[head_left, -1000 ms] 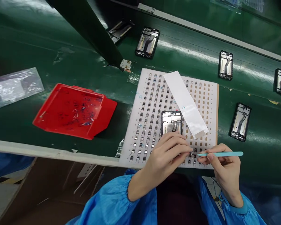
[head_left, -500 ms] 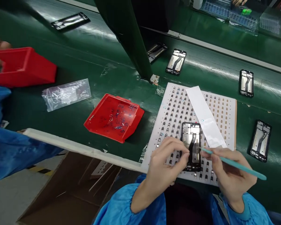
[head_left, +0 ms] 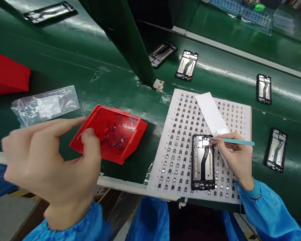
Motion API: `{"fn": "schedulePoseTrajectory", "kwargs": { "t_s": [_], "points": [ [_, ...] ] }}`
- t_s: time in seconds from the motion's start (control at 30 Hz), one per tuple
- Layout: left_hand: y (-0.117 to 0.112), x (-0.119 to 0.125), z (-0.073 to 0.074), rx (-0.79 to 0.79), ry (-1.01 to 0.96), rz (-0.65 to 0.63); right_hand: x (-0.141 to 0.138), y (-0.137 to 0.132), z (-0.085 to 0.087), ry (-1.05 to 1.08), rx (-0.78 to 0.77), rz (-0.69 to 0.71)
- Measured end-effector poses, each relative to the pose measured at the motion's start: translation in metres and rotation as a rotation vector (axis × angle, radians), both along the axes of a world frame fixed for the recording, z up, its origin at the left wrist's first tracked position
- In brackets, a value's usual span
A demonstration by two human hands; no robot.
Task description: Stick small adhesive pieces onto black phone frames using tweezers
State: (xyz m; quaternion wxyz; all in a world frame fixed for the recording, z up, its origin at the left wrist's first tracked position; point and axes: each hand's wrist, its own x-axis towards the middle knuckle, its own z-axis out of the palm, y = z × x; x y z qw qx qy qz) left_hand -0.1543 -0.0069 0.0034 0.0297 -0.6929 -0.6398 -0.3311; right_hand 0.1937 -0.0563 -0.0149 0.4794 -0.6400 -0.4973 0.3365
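Observation:
A black phone frame [head_left: 203, 162] lies on a white perforated tray [head_left: 175, 134] that holds rows of several small metal parts. My right hand [head_left: 234, 155] grips teal tweezers [head_left: 237, 141], whose tip touches the frame's top right corner. My left hand [head_left: 50, 160] is raised close to the camera and blurred, over the near edge of a shallow red tray [head_left: 110, 134]. Its thumb and forefinger are pinched together, and what they hold is too small to make out. A white paper strip [head_left: 210, 112] lies slantwise on the white tray.
Several more phone frames lie on the green belt: [head_left: 187, 64], [head_left: 264, 88], [head_left: 276, 150], [head_left: 163, 53]. A dark green post [head_left: 125, 40] slants down to the belt behind the tray. A clear plastic bag [head_left: 45, 103] and a red bin [head_left: 7, 75] sit at left.
My left hand let go of the phone frame and swung up and left over the red tray. The tweezers moved from the frame's middle to its top corner.

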Motion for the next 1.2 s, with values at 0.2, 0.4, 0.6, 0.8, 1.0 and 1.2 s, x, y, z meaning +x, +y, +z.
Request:
{"fn": "schedulePoseTrajectory", "kwargs": {
  "t_s": [0.2, 0.4, 0.6, 0.8, 1.0, 1.2],
  "points": [
    [-0.002, 0.057, 0.002, 0.171, 0.012, -0.484, -0.001, 0.002, -0.004, 0.017, -0.004, -0.020],
    [0.004, 0.114, -0.015, -0.053, 0.031, -0.848, -0.003, -0.002, -0.008, -0.006, 0.015, -0.034],
    [0.003, 0.139, -0.036, -0.101, 0.180, -0.892, -0.004, -0.004, -0.011, -0.027, 0.035, -0.049],
    [0.001, 0.143, -0.038, -0.118, 0.342, -0.874, -0.004, -0.005, -0.016, -0.002, 0.019, -0.034],
    [0.002, 0.148, -0.031, -0.150, 0.411, -0.873, 0.009, -0.011, -0.003, -0.011, 0.041, -0.075],
    [0.006, 0.149, -0.030, -0.102, 0.474, -0.884, 0.051, -0.029, 0.011, -0.111, 0.076, -0.156]
  ]
}}
